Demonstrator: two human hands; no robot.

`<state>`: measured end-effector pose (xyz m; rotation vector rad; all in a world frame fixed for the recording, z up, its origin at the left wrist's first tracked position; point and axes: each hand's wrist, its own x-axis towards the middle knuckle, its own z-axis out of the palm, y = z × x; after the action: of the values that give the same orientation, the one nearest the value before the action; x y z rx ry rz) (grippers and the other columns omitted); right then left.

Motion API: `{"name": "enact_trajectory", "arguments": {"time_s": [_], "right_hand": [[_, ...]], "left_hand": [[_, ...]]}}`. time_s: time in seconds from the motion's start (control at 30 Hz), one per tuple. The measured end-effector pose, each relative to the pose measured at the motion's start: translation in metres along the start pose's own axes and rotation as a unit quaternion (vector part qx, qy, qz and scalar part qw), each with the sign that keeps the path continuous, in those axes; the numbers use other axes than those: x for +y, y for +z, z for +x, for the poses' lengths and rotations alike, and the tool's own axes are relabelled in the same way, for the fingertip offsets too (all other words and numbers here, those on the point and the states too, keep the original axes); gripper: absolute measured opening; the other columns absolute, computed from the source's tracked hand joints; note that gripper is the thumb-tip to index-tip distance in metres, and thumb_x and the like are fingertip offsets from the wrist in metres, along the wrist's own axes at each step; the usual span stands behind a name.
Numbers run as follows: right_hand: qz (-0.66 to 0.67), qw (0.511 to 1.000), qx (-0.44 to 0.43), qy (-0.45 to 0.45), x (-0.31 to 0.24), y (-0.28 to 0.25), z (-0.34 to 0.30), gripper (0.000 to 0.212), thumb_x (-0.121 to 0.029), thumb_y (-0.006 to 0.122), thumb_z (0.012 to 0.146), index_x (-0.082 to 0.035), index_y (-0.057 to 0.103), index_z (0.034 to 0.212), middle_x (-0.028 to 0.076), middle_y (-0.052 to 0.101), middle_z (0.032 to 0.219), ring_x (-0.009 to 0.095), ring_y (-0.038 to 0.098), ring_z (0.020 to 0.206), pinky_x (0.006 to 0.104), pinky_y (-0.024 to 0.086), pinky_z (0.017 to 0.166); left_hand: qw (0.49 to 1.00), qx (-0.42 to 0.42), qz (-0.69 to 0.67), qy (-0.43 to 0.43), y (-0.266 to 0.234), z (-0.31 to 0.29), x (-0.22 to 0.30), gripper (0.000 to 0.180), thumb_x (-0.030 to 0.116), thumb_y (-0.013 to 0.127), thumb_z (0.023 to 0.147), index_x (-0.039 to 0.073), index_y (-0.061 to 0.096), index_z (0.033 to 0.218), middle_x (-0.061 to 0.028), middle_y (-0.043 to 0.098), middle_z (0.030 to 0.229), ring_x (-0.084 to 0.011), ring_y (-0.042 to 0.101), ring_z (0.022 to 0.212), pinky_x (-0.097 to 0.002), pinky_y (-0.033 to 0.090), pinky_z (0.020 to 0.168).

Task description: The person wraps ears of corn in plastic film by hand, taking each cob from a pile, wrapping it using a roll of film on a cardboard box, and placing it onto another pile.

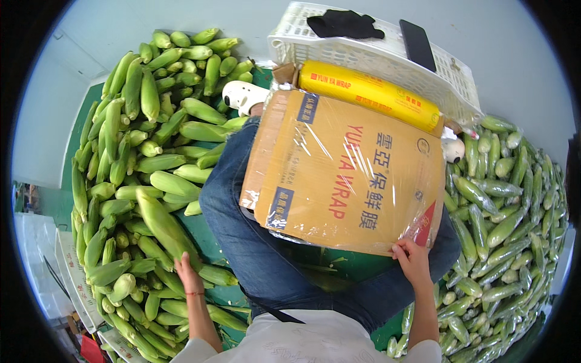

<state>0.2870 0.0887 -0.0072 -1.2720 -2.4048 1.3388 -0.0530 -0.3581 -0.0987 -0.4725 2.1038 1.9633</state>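
My left hand is at the left pile, closed round the lower end of a large green ear of corn in its husk. The ear tilts up and away to the left, and most of the fingers are hidden behind it. Across my lap lies a flattened cardboard box covered with shiny clear film. My right hand pinches the film at the near right corner of the cardboard. Beyond the cardboard's far edge lies a yellow roll of plastic wrap.
Unwrapped corn is heaped on the left, and film-wrapped corn on the right. A white plastic basket stands at the back, with a black cloth and a phone on top. Green flooring shows between.
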Motion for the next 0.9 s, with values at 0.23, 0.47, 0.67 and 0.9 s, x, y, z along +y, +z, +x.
{"name": "enact_trajectory", "arguments": {"time_s": [0.23,0.47,0.67,0.9], "right_hand": [[-0.021,1.000,0.019,-0.004,0.011,0.000,-0.006,0.015,-0.016,0.062,0.090,-0.001,0.062,0.089,0.012,0.068,0.074,0.023,0.068,0.068,0.0320,0.052,0.063],[-0.220,0.961,0.089,-0.145,-0.028,-0.004,-0.017,0.013,-0.016,0.060,0.091,-0.004,0.059,0.088,0.012,0.063,0.077,0.025,0.065,0.071,0.0352,0.049,0.063],[0.330,0.940,0.062,-0.060,-0.057,-0.030,-0.005,0.020,-0.019,0.061,0.092,-0.003,0.059,0.104,0.011,0.060,0.106,0.021,0.059,0.096,0.0297,0.045,0.083],[-0.240,0.891,0.212,-0.322,-0.062,0.011,0.093,0.058,-0.044,0.072,0.076,-0.005,0.058,0.116,0.011,0.058,0.115,0.029,0.051,0.113,0.0427,0.038,0.094]], "left_hand": [[0.924,-0.319,0.079,0.196,0.138,-0.061,0.114,0.092,-0.002,0.069,0.074,0.006,0.017,0.149,-0.0127,0.048,0.129,-0.0262,0.052,0.117,-0.0371,0.045,0.097],[0.572,-0.549,0.346,0.502,0.277,-0.116,0.126,0.072,0.022,0.074,0.077,0.016,0.042,0.141,-0.0184,0.059,0.108,-0.0391,0.062,0.089,-0.0435,0.051,0.074],[0.526,-0.655,0.386,0.380,0.326,-0.107,0.138,0.073,0.026,0.070,0.081,0.021,0.036,0.145,-0.0212,0.063,0.109,-0.0400,0.063,0.092,-0.0421,0.051,0.078],[0.748,-0.481,0.230,0.395,0.296,-0.086,0.088,0.097,0.036,0.079,0.074,-0.001,0.025,0.146,-0.0261,0.040,0.140,-0.0367,0.050,0.124,-0.0399,0.044,0.098]]}}
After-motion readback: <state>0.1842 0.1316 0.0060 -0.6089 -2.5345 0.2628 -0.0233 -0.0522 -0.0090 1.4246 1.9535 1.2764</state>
